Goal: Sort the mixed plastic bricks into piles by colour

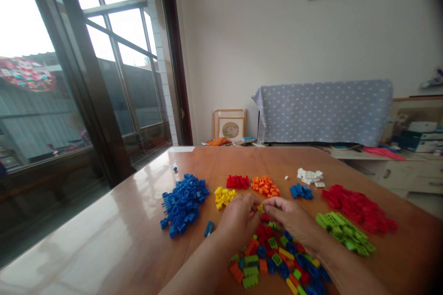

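Note:
My left hand and my right hand come together over the table's middle, fingertips pinched on a small yellow toy brick. Fingers partly cover the brick. Just below them lies a mixed pile of bricks in red, orange, green, blue and yellow, partly hidden by my right forearm. A heap of yellow bricks sits right beside my left hand. Behind the hands are orange bricks and a row of red bricks.
On the wooden table, a large blue heap stands left, with a dark blue piece nearby. To the right are small blue bricks, white bricks, a red heap and lime green bricks.

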Tool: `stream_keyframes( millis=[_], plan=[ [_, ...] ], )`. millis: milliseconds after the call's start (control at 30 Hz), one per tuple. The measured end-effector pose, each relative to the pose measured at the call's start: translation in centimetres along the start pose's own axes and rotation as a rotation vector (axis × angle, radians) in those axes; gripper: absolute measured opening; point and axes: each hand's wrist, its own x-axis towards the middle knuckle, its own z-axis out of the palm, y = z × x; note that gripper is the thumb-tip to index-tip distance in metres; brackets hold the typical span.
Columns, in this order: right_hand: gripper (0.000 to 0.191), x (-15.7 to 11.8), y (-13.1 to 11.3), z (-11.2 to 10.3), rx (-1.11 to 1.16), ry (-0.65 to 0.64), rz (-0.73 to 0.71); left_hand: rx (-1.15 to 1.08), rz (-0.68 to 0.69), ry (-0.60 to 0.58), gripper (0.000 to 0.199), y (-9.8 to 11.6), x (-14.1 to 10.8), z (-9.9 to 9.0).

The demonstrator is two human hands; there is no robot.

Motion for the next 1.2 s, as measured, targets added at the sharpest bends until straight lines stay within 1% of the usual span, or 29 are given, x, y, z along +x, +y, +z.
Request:
stream_keyframes(
  millis=[67,133,233,300,400,633,800,1033,1100,1200],
  plan=[
    [0.037,0.2,0.4,-0.3,-0.010,0.038,-0.003,0.040,-0.017,0.064,0.017,-0.9,0.3,-0.8],
    [0.040,0.4,0.7,-0.7,-0.027,0.084,0.000,0.097,-0.067,0.162,0.018,-2.2,0.6,-1.9],
    [0.042,0.6,0.9,-1.2,-0.074,0.140,0.012,0.203,-0.183,0.308,0.019,-4.3,1.0,-3.5],
    [0.043,0.6,0.8,-1.4,-0.103,0.172,0.017,0.252,-0.260,0.345,0.020,-5.5,1.1,-4.2],
    [0.044,0.6,0.5,-1.4,-0.112,0.188,-0.003,0.316,-0.319,0.319,0.021,-6.4,1.0,-4.4],
    [0.045,0.4,0.1,-1.6,-0.104,0.215,-0.045,0.416,-0.313,0.154,0.025,-6.6,0.9,-3.7],
    [0.044,0.2,-0.3,-1.7,-0.087,0.226,-0.029,0.434,-0.320,0.137,0.029,-6.5,1.0,-3.8],
    [0.042,0.1,-0.1,-2.3,-0.059,0.265,-0.042,0.366,-0.280,0.174,0.026,-6.5,1.0,-3.6],
    [0.042,0.2,0.0,-2.6,-0.061,0.269,-0.029,0.317,-0.255,0.162,0.026,-6.2,1.1,-3.3],
    [0.039,0.2,0.0,-3.1,-0.091,0.217,-0.024,0.234,-0.203,0.101,0.026,-5.3,1.1,-2.8]
  ],
)
